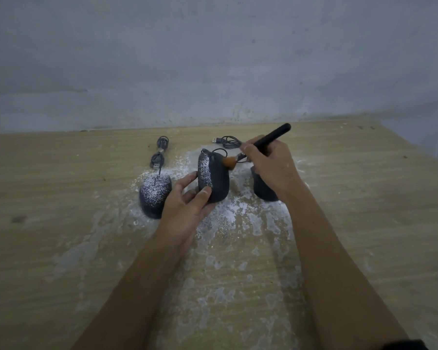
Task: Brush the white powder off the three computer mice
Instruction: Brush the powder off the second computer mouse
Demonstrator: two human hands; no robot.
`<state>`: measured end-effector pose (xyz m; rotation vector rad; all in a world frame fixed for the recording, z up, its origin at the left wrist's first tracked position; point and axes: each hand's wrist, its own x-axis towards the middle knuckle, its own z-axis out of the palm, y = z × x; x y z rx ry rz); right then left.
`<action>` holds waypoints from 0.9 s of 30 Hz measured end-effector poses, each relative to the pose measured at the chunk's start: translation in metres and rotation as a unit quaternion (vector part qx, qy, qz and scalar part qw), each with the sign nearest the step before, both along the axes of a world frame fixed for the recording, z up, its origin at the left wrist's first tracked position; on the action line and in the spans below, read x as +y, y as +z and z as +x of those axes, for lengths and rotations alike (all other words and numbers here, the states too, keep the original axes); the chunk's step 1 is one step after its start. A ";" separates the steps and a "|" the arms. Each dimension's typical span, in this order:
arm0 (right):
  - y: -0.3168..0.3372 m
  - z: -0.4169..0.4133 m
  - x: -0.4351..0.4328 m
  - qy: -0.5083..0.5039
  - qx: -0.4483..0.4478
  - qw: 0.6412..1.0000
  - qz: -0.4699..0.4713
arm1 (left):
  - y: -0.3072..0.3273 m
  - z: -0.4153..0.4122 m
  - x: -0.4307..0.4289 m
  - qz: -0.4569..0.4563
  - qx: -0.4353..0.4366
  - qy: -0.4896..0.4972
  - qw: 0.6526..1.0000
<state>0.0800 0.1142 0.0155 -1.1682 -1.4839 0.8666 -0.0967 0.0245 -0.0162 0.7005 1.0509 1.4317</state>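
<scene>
1. Mid mouse at table ctr is flanked: L mouse at 9 o'clock, R mouse at 3.
2. Cable bundle is laid at 11 o'clock, 2nd cable at 1.
3. Powder is spread at 6.

Dim, flat light, soft shadows, slight blur, wide-angle bending at edges, no glare

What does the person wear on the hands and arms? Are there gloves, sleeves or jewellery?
No gloves and no rings show on the left hand or the right hand. Both forearms are bare, without sleeves or a watch. A dark edge shows by the right arm at the picture's bottom, perhaps a pushed-up sleeve; I cannot tell.
</scene>
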 end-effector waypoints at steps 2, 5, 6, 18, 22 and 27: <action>0.000 -0.003 0.001 0.004 -0.014 1.000 0.003 | -0.002 0.000 0.000 0.002 0.012 0.001 1.000; 0.004 -0.009 0.004 -0.038 -0.043 0.997 0.044 | -0.003 0.002 0.000 0.003 0.020 -0.012 1.000; 0.006 -0.012 0.004 -0.041 -0.045 0.997 0.046 | -0.003 0.003 -0.001 0.005 0.021 -0.017 1.000; 0.013 -0.024 0.006 -0.036 -0.047 0.996 0.069 | -0.009 0.000 0.003 0.006 0.011 -0.028 1.000; 0.013 -0.022 0.007 -0.025 -0.059 0.996 0.057 | -0.013 -0.001 0.004 0.008 0.028 -0.030 0.999; 0.013 -0.030 0.002 -0.015 -0.040 0.996 0.075 | -0.015 0.000 0.004 0.015 0.030 -0.032 0.999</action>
